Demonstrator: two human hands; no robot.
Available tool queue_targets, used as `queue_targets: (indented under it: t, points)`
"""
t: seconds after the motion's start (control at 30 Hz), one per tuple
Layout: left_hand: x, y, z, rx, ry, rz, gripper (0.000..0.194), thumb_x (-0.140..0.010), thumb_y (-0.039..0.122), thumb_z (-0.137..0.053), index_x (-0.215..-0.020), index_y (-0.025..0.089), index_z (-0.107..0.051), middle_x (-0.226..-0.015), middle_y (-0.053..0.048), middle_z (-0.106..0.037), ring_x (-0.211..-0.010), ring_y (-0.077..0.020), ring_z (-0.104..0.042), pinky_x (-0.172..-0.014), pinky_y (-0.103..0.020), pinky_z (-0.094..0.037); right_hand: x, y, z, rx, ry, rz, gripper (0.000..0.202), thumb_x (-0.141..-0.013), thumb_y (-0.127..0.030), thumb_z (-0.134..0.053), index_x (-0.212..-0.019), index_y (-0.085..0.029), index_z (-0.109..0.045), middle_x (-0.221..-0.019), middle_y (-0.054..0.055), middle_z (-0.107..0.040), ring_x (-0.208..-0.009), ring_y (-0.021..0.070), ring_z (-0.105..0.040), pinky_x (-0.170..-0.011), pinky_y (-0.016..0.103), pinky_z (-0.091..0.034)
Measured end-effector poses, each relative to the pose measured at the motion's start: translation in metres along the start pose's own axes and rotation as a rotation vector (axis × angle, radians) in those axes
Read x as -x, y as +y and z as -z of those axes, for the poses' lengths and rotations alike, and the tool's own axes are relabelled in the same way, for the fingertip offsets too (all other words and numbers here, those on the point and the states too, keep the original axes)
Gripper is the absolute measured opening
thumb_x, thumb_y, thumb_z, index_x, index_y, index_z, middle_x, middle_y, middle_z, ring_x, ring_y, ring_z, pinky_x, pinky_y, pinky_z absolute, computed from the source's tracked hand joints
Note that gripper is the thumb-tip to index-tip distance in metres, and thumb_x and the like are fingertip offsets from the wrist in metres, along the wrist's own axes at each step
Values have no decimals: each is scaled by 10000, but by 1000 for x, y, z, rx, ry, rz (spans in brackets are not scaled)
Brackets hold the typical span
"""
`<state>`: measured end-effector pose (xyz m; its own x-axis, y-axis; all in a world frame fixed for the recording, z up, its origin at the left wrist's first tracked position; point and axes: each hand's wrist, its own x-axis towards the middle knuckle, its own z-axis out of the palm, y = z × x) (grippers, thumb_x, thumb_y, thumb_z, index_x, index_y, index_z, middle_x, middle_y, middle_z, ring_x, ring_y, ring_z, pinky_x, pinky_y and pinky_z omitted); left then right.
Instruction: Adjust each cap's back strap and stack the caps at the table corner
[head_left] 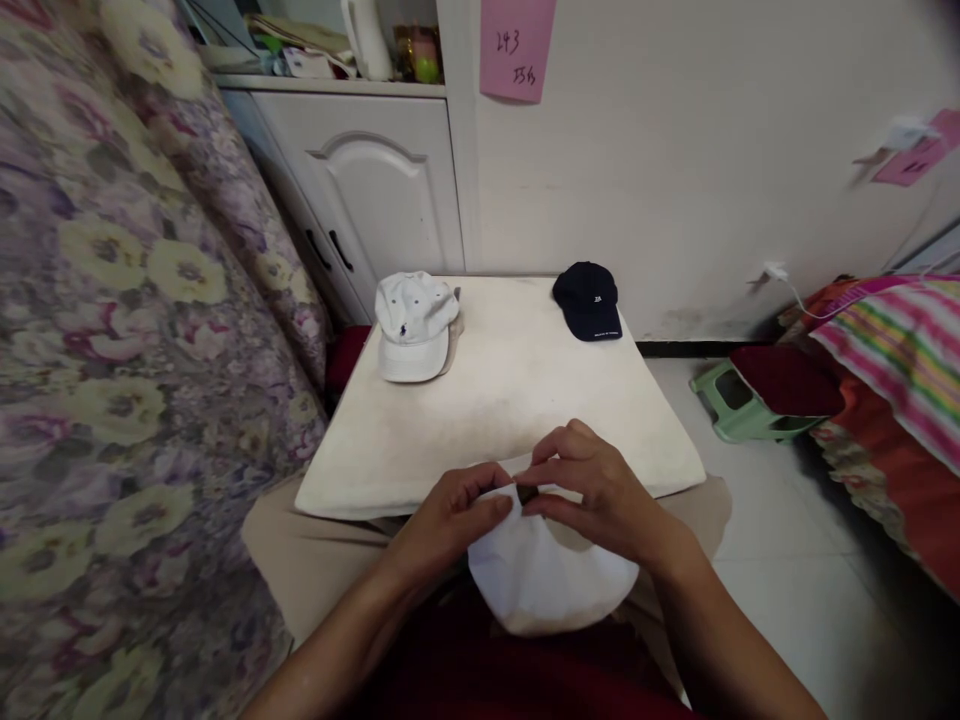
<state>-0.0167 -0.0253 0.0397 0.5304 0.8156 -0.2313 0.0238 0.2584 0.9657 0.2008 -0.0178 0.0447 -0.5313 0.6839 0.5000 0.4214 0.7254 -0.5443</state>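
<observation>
A white cap [551,585] rests over my lap at the near edge of the table, its rounded crown towards me. My left hand [466,508] is closed, thumb and fingers pinching the cap's edge beside a small dark piece [527,493] that looks like a strap buckle. From the other side, my right hand [589,488] grips the same edge, with thumb and index finger at the dark piece. Part of the cap's far edge is hidden behind my fingers. Another white cap [415,318] with a small dark logo sits at the table's far left, overlapping something beige.
A navy cap [581,297] lies at the far right of the pale table [517,385]. Floral curtain [135,330] hangs on the left, and a white cabinet [375,180] stands behind. To the right are a green stool [750,395] and a striped bed cover [900,335].
</observation>
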Motion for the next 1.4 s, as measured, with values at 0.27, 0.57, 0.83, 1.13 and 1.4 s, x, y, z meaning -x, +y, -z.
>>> queue_targets:
  t: [0.27,0.57,0.83,1.13,1.4]
  points:
    - [0,0,5,2,-39,-38,312,-848,445,-677,-862,139,-616,-735,9,-543,-633,-106,-443,-560,-214,-320,2,0,2,155,-15,47,185,-947,-295,-643,-1087,-197,-713,-913,76,-647,-820,216,-546,-732,387,-434]
    - [-7,-8,10,63,-39,5,291,-790,412,-732,-831,142,-629,-706,18,-555,-588,-93,-451,-547,-205,-325,6,3,-9,59,30,79,194,-967,-215,-602,-1144,-163,-663,-986,95,-671,-909,209,-616,-776,366,-504]
    - [-9,-10,3,105,136,81,265,-733,368,-776,-748,146,-633,-615,28,-578,-502,-87,-471,-499,-198,-341,6,0,-17,-60,24,3,206,-967,-240,-600,-1170,-214,-624,-1066,95,-650,-968,212,-627,-820,372,-550]
    - [-10,-10,-1,-16,224,29,272,-747,378,-770,-747,147,-626,-638,26,-598,-538,-96,-475,-511,-200,-336,2,-9,-28,80,69,-112,188,-952,-340,-601,-837,-200,-547,-800,32,-557,-736,188,-523,-659,330,-424]
    - [-9,-10,0,56,202,63,283,-747,393,-783,-751,145,-647,-631,26,-587,-536,-94,-468,-500,-194,-329,2,-11,-23,11,56,-171,152,-931,-162,-484,-786,-205,-500,-724,4,-525,-668,165,-465,-647,321,-367]
